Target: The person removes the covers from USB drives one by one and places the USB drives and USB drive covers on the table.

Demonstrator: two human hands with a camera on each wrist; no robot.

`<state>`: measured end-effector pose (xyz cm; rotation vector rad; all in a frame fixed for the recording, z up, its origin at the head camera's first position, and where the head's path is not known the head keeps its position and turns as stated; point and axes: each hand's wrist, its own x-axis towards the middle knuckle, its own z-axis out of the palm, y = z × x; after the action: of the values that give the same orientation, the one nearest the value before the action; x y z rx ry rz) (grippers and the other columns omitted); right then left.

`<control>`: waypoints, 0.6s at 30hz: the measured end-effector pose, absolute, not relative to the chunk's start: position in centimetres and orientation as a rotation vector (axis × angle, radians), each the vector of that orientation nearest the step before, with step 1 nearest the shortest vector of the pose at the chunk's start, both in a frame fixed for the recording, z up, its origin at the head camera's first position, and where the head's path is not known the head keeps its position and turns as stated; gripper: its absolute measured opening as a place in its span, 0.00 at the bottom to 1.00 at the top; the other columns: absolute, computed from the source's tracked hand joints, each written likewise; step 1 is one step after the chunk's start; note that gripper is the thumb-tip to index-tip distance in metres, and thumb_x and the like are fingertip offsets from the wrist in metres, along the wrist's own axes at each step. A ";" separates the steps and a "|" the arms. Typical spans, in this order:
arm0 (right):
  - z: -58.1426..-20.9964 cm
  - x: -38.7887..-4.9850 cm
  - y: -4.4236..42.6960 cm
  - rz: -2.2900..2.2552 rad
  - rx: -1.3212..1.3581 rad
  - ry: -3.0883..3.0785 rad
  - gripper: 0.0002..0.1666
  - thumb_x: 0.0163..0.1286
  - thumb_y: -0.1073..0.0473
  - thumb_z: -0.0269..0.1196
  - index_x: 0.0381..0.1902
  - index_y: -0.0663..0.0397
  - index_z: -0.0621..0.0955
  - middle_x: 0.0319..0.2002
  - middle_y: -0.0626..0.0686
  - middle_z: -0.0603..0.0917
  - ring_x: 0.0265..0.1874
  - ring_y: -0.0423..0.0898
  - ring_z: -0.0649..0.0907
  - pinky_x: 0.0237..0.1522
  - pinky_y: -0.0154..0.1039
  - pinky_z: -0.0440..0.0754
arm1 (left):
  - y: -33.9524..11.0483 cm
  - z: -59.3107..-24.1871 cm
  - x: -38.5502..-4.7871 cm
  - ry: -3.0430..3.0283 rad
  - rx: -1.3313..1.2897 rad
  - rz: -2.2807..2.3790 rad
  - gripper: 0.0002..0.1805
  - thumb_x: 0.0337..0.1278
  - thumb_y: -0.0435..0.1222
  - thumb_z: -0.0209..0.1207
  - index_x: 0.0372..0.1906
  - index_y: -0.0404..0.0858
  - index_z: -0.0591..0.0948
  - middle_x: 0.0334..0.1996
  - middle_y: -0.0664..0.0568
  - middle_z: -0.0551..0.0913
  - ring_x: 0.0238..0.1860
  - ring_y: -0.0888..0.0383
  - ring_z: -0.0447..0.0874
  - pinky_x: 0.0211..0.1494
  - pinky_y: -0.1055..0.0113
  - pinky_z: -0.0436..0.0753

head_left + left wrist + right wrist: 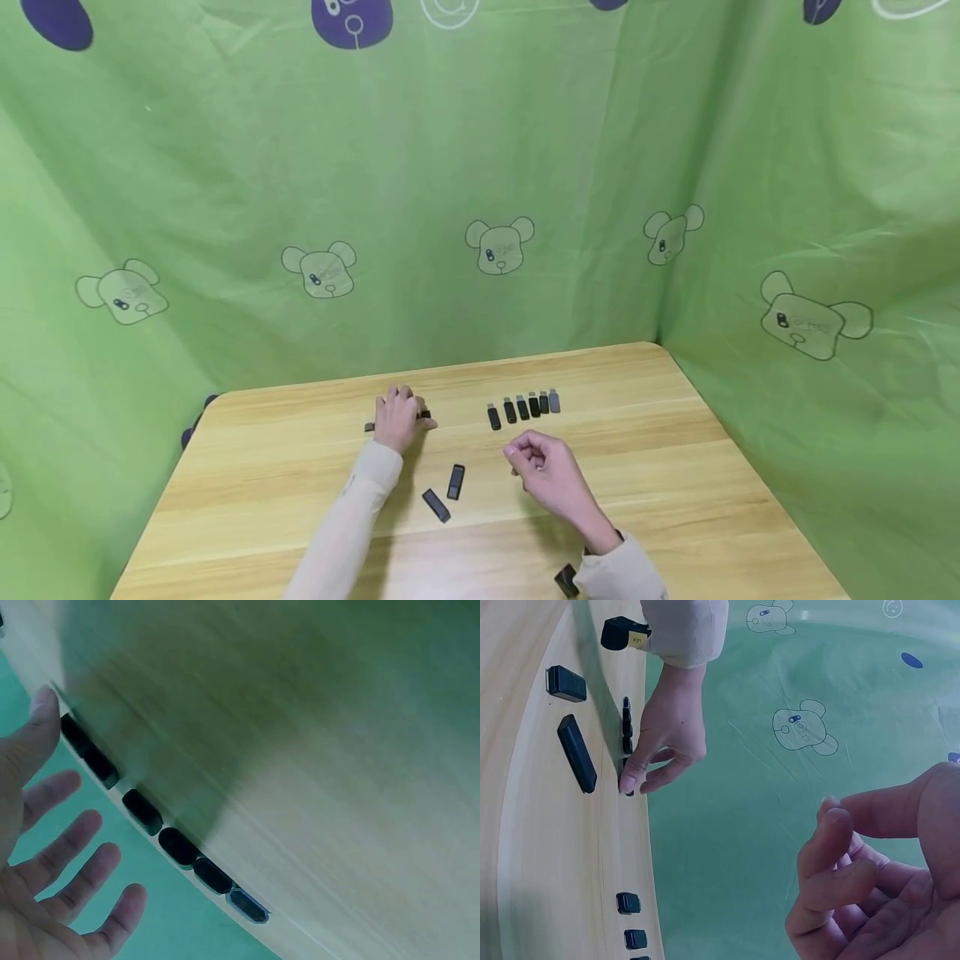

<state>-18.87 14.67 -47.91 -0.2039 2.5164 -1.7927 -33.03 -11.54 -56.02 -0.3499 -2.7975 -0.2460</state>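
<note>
My left hand (pixel 397 421) is over the left row of small dark USB sticks, largely covering them in the head view. In the left wrist view that row of USB sticks (pixel 141 810) shows end-on, the thumb (pixel 43 724) beside its end and the other fingers spread apart behind it. My right hand (pixel 551 475) hovers above the table with loosely curled fingers, nothing visible in it. Just beyond it stands a row of several USB sticks (pixel 522 407), metal plugs facing away. Two more dark sticks, one upright in view (pixel 456 482) and one slanted (pixel 436 505), lie between the hands.
The wooden table (pixel 660 500) has a rounded far corner. Green curtains (pixel 420 167) with bear-face prints hang behind and at the sides. A black device (pixel 567 581) is at the right cuff, and another dark device (pixel 622 634) shows at the left sleeve.
</note>
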 end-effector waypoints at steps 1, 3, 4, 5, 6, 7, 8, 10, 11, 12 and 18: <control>-47.9 -18.9 14.7 -1.788 -0.198 2.520 0.07 0.73 0.59 0.63 0.39 0.59 0.83 0.30 0.61 0.84 0.19 0.37 0.76 0.20 0.30 0.77 | -11.6 -56.0 -32.9 -2.794 -0.347 -0.249 0.26 0.39 0.54 0.75 0.41 0.39 0.89 0.41 0.44 0.86 0.41 0.47 0.78 0.45 0.48 0.81; -47.9 -19.1 14.6 -1.777 -0.202 2.536 0.06 0.72 0.60 0.64 0.38 0.59 0.83 0.29 0.61 0.84 0.19 0.37 0.77 0.20 0.30 0.77 | -11.7 -55.9 -32.7 -2.780 -0.333 -0.267 0.30 0.40 0.55 0.74 0.45 0.38 0.87 0.44 0.42 0.86 0.44 0.45 0.80 0.46 0.47 0.82; -47.8 -19.1 14.7 -1.774 -0.210 2.543 0.07 0.72 0.60 0.64 0.38 0.59 0.83 0.29 0.61 0.84 0.19 0.37 0.77 0.20 0.30 0.77 | -11.9 -55.8 -32.5 -2.771 -0.323 -0.276 0.31 0.41 0.55 0.74 0.47 0.38 0.86 0.46 0.42 0.87 0.45 0.45 0.81 0.47 0.47 0.82; -47.8 -19.2 14.7 -1.770 -0.215 2.549 0.07 0.72 0.60 0.64 0.39 0.59 0.83 0.29 0.61 0.84 0.19 0.37 0.77 0.21 0.30 0.77 | -12.0 -55.7 -32.3 -2.759 -0.312 -0.299 0.32 0.43 0.55 0.73 0.49 0.37 0.85 0.47 0.41 0.87 0.47 0.44 0.81 0.47 0.47 0.82; -47.8 -19.2 14.7 -1.765 -0.220 2.555 0.07 0.72 0.60 0.64 0.39 0.60 0.83 0.28 0.61 0.84 0.18 0.38 0.77 0.21 0.30 0.77 | -12.2 -55.6 -32.1 -2.746 -0.298 -0.330 0.32 0.44 0.54 0.73 0.50 0.37 0.85 0.48 0.40 0.87 0.48 0.43 0.81 0.47 0.46 0.82; -47.8 -19.3 14.7 -1.762 -0.226 2.556 0.08 0.72 0.60 0.64 0.40 0.61 0.83 0.28 0.61 0.84 0.18 0.38 0.77 0.21 0.30 0.76 | -12.4 -55.5 -31.9 -2.735 -0.281 -0.362 0.32 0.46 0.54 0.73 0.51 0.36 0.84 0.49 0.39 0.86 0.48 0.42 0.81 0.47 0.46 0.81; -47.8 -19.3 14.7 -1.756 -0.228 2.557 0.08 0.72 0.60 0.64 0.40 0.61 0.83 0.29 0.62 0.84 0.18 0.38 0.77 0.21 0.30 0.77 | -12.6 -55.4 -31.7 -2.721 -0.262 -0.386 0.32 0.47 0.54 0.72 0.52 0.36 0.84 0.50 0.39 0.87 0.49 0.41 0.82 0.47 0.46 0.81; -47.8 -19.4 14.7 -1.744 -0.222 2.558 0.07 0.72 0.61 0.63 0.41 0.61 0.83 0.29 0.61 0.85 0.19 0.38 0.78 0.20 0.30 0.77 | -13.2 -55.2 -31.3 -2.698 -0.217 -0.436 0.31 0.50 0.53 0.72 0.53 0.35 0.84 0.51 0.38 0.87 0.50 0.40 0.82 0.46 0.46 0.79; -47.8 -19.5 14.6 -1.741 -0.220 2.558 0.07 0.72 0.61 0.63 0.41 0.60 0.83 0.29 0.61 0.85 0.19 0.38 0.77 0.20 0.31 0.77 | -13.5 -55.0 -31.0 -2.691 -0.193 -0.464 0.30 0.52 0.53 0.71 0.53 0.35 0.83 0.51 0.38 0.86 0.50 0.40 0.82 0.46 0.47 0.78; -47.8 -19.6 14.6 -1.741 -0.219 2.554 0.07 0.72 0.61 0.63 0.41 0.60 0.83 0.29 0.60 0.85 0.19 0.38 0.78 0.21 0.31 0.77 | -13.8 -54.8 -30.7 -2.694 -0.165 -0.500 0.30 0.54 0.52 0.70 0.54 0.35 0.83 0.52 0.38 0.86 0.51 0.40 0.81 0.47 0.47 0.78; -47.9 -20.2 14.0 -1.666 -0.288 2.612 0.04 0.71 0.62 0.64 0.40 0.58 0.83 0.28 0.54 0.84 0.23 0.38 0.78 0.25 0.29 0.78 | -15.6 -54.0 -27.8 -2.697 -0.006 -0.690 0.30 0.59 0.52 0.68 0.58 0.35 0.81 0.55 0.37 0.84 0.54 0.38 0.80 0.51 0.48 0.75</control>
<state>-20.17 14.01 -47.94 -0.2877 2.6119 -1.6659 -27.77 -15.59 -54.02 -0.0058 -2.6972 -0.6895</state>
